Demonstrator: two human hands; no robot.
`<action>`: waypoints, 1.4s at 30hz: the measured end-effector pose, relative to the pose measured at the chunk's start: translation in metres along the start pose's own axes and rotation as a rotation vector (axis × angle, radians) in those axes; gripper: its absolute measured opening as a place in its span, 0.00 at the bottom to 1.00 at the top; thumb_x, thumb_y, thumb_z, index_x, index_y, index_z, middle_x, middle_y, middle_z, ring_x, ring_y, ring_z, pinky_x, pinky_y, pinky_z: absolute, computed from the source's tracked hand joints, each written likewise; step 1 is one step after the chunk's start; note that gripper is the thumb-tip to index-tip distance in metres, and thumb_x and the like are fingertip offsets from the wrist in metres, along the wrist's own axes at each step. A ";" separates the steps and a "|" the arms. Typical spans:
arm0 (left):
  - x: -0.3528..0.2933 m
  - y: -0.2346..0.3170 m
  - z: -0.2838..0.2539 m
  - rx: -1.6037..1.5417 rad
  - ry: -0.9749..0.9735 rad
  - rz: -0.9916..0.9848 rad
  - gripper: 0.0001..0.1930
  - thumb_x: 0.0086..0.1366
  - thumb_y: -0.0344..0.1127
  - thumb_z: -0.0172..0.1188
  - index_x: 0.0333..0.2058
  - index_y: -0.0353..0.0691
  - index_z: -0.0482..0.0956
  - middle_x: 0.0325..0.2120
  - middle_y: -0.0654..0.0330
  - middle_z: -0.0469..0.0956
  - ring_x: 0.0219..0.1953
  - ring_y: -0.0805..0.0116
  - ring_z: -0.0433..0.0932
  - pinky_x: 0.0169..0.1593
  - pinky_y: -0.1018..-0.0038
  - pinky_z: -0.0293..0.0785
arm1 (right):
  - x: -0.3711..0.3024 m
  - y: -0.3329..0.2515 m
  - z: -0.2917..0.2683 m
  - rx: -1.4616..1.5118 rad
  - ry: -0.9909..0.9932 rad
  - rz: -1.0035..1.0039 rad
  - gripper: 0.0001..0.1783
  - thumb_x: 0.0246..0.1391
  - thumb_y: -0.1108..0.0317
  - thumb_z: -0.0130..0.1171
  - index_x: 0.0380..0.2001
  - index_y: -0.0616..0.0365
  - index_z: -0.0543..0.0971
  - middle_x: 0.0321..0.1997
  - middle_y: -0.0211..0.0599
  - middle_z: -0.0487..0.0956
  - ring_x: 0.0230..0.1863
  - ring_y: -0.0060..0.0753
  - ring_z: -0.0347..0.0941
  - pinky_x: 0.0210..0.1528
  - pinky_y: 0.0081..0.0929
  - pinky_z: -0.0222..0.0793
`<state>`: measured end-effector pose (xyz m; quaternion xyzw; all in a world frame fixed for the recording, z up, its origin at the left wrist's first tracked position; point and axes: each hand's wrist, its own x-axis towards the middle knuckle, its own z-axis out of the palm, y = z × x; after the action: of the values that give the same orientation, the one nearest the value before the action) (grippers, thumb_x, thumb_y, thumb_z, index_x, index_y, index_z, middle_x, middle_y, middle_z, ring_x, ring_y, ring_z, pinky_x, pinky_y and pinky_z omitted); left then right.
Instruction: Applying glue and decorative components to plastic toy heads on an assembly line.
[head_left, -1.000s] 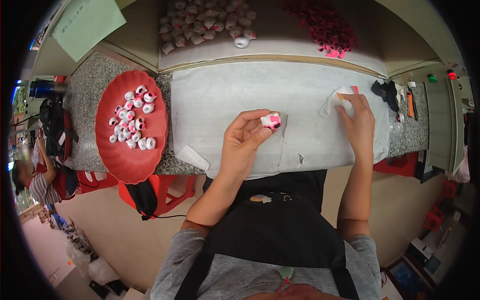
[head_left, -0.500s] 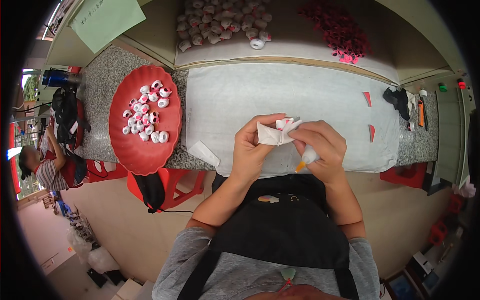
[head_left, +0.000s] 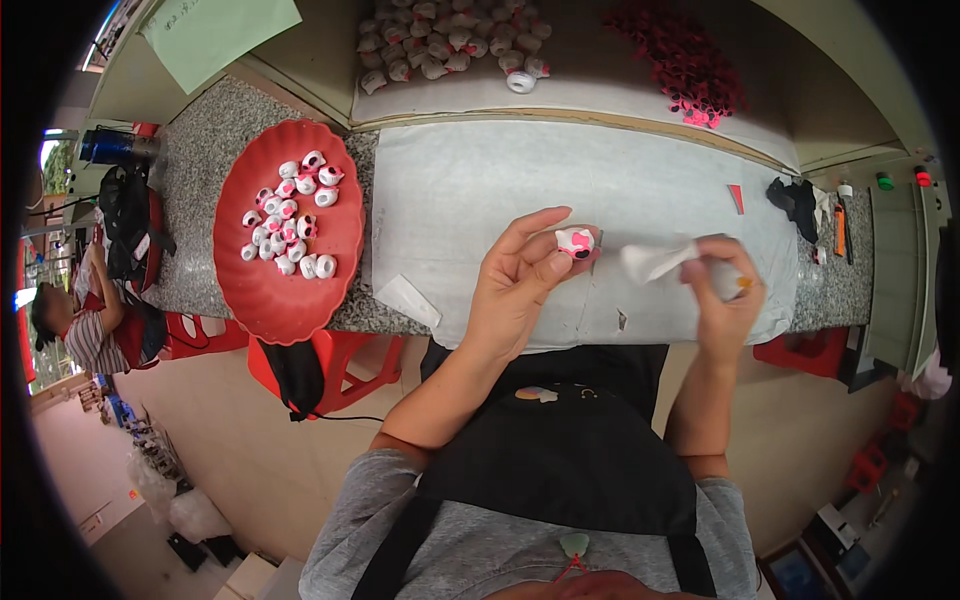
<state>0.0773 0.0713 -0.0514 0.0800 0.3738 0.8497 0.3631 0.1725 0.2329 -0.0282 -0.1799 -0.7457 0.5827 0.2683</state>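
Observation:
Between the thumb and fingers of my left hand [head_left: 515, 285] is a small white figurine [head_left: 575, 241] with pink and black markings, held over the white sheet. To its right, my right hand [head_left: 728, 300] is closed around a white cloth [head_left: 655, 262], blurred by motion. An orange tip [head_left: 744, 283] shows among its fingers, part of the small bottle that it also holds; most of the bottle is hidden.
A red scalloped tray [head_left: 235, 290] with several similar figurines stands at the left. White paper [head_left: 480, 165] covers the work surface; a red wedge [head_left: 737, 198] lies on it. Shelves behind hold piled white pieces [head_left: 440, 40] and pink pieces [head_left: 685, 70]. A person [head_left: 90, 330] sits far left.
My right hand has moved right, away from my left, taking the cloth and bottle with it. The figurine, earlier partly covered by the cloth, now shows uncovered in my left hand.

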 end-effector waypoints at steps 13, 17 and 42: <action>-0.002 -0.001 -0.005 -0.092 -0.066 -0.035 0.15 0.56 0.28 0.46 0.44 0.36 0.62 0.38 0.47 0.68 0.37 0.66 0.72 0.43 0.76 0.67 | -0.003 -0.011 0.023 -0.053 -0.084 0.016 0.15 0.32 0.83 0.54 0.30 0.63 0.72 0.24 0.31 0.68 0.25 0.17 0.61 0.30 0.12 0.56; -0.005 0.002 -0.006 -0.106 -0.061 -0.018 0.15 0.57 0.28 0.45 0.44 0.35 0.62 0.38 0.48 0.68 0.37 0.66 0.71 0.43 0.76 0.67 | 0.007 -0.006 0.022 -0.079 -0.115 -0.050 0.13 0.33 0.82 0.54 0.29 0.62 0.72 0.24 0.32 0.69 0.26 0.22 0.64 0.32 0.15 0.58; 0.001 -0.004 -0.008 0.316 0.004 0.290 0.12 0.52 0.22 0.48 0.38 0.32 0.69 0.38 0.53 0.69 0.39 0.68 0.70 0.42 0.76 0.67 | 0.002 -0.011 0.070 0.049 -0.104 -0.061 0.07 0.34 0.85 0.52 0.22 0.65 0.70 0.25 0.35 0.70 0.28 0.23 0.65 0.33 0.16 0.60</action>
<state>0.0754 0.0689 -0.0604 0.1875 0.4878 0.8240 0.2191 0.1285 0.1772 -0.0294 -0.1200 -0.7493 0.6008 0.2512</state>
